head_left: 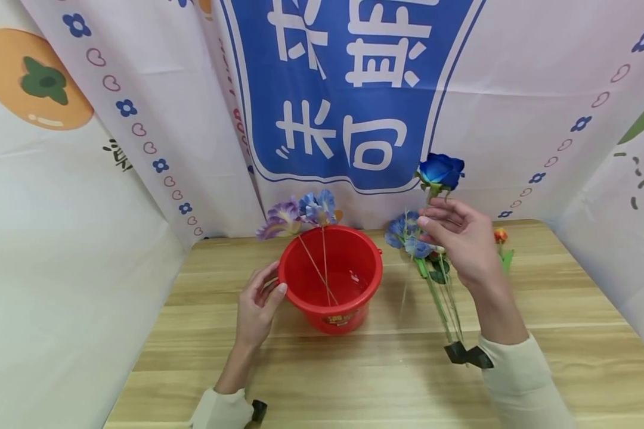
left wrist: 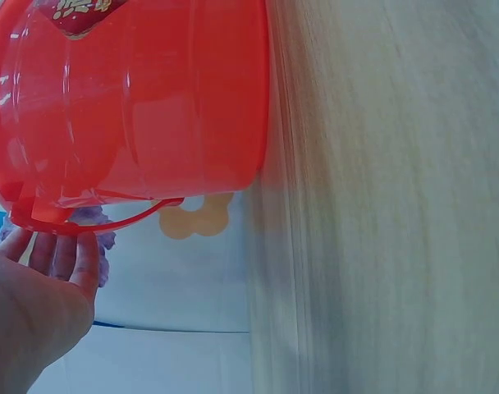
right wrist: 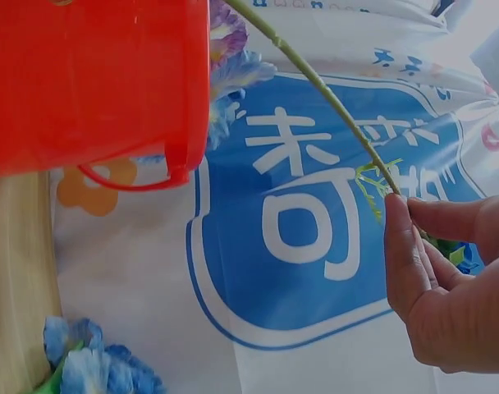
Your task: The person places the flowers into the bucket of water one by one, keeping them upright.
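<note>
My right hand pinches the green stem of a blue rose between thumb and fingers, raised right of the red bucket. The bloom points up, and the stem slants down below the fingers. At the bucket's left rim, my left hand holds on beside the handle mount, thumb on the near side. The red handle hangs by its fingers in the left wrist view. Inside the bucket lean a purple flower and a blue flower, blooms above the far rim.
Right of the bucket, several flowers lie on the wooden table, with blue petals at the back and stems toward the front. An orange flower lies farther right. A printed cloth hangs behind the table.
</note>
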{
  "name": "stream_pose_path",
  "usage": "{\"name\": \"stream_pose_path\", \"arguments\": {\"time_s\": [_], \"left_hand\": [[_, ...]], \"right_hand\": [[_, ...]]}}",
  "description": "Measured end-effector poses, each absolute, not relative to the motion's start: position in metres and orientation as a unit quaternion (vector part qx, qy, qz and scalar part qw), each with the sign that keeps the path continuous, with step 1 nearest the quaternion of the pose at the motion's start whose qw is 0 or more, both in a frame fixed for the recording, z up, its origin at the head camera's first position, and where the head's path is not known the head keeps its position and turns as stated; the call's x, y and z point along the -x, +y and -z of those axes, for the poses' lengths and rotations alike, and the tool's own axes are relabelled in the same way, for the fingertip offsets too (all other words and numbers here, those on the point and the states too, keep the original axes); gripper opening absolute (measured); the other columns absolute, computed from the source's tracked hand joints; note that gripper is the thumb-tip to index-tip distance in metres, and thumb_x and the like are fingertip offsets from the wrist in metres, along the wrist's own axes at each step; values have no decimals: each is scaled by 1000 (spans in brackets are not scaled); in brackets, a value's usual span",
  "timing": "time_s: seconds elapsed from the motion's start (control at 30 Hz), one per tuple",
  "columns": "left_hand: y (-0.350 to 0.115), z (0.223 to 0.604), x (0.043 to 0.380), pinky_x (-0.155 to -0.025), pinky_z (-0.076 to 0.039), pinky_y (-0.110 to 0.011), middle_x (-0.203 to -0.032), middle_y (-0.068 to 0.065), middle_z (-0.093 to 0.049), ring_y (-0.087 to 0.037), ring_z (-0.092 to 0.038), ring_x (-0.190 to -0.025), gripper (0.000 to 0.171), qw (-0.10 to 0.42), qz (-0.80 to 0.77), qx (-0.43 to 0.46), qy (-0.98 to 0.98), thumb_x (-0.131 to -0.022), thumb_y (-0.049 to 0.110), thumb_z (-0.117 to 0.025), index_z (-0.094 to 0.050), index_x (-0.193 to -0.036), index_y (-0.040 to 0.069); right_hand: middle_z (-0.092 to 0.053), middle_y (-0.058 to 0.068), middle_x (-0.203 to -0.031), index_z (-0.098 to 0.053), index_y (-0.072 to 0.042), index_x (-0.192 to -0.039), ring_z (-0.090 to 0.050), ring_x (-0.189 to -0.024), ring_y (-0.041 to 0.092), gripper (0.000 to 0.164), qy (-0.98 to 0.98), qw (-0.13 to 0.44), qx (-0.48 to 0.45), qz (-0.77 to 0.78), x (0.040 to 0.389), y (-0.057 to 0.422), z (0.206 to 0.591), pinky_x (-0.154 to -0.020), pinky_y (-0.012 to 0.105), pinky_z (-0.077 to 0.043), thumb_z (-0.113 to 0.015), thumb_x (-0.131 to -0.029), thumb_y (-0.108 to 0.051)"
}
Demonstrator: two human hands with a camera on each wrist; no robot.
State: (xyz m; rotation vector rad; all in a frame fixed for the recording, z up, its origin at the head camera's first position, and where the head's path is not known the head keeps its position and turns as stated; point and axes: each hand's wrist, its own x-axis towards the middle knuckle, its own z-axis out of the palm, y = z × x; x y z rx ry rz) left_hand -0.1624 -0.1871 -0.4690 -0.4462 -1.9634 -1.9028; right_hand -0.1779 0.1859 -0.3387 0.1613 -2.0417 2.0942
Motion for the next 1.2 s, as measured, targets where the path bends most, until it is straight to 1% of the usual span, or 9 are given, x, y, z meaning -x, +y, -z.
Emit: {"name": "stream_pose_path", "arguments": {"time_s": [0.23, 0.4, 0.63, 0.83, 0.93, 1.1, 1.2], "left_hand": [[-187, 470, 162, -108, -58, -20, -141, -27, -61, -16, -66, -127, 48, 186, 674, 158, -697, -97, -12, -67, -60, -144, -9], [-188, 471, 163, -108, -57, -21, -141, -27, -60, -16, -66, -128, 48, 185, 676, 159, -696, -97, -12, -67, -60, -145, -9], [-188, 472, 164, -109, -57, -21, -140, -26, -61, -16, -66, -128, 48, 186, 675, 158, -696, -97, -11, -67, -61, -145, -7], [-189, 471, 162, -109, -57, -21, -141, -25, -61, -15, -66, -128, 49, 182, 676, 153, -697, -98, -11, -67, -60, -146, -6], [-189, 471, 162, -109, -56, -21, -141, -25, -60, -16, -66, -129, 49, 182, 676, 155, -697, -98, -11, -67, -60, -146, -6], [-189, 472, 163, -109, -57, -22, -140, -26, -60, -17, -66, -129, 49, 187, 676, 162, -694, -97, -12, -67, -60, -145, -8], [-188, 472, 164, -109, -57, -22, -140, -26, -61, -16, -66, -128, 49, 190, 676, 166, -693, -97, -13, -67, -60, -145, -8]], "right_hand": [[-74, -1, -115, -56, 3, -147, -78, -101, 8, 54, -723, 84, -35, -685, 188, 173, 331, -84, 27, -68, -77, -100, -11], [-73, 4, -118, -57, 1, -146, -77, -102, 8, 52, -730, 72, -36, -678, 193, 165, 328, -85, 29, -68, -76, -100, -13], [-72, 10, -119, -58, 1, -145, -77, -99, 8, 48, -729, 76, -49, -678, 199, 154, 324, -83, 28, -68, -75, -101, -9], [-71, 13, -120, -58, 1, -144, -77, -97, 11, 49, -724, 74, -54, -683, 210, 143, 319, -85, 30, -68, -76, -100, -11], [-71, 14, -122, -59, 0, -143, -77, -98, 13, 48, -722, 81, -57, -684, 216, 137, 319, -84, 29, -68, -76, -100, -12], [-71, 11, -122, -60, -2, -143, -77, -102, 15, 46, -714, 91, -55, -692, 226, 128, 315, -88, 34, -68, -75, -101, -12], [-71, 14, -124, -60, -1, -143, -77, -102, 14, 45, -709, 102, -55, -696, 230, 123, 312, -87, 33, -68, -75, -101, -10]]}}
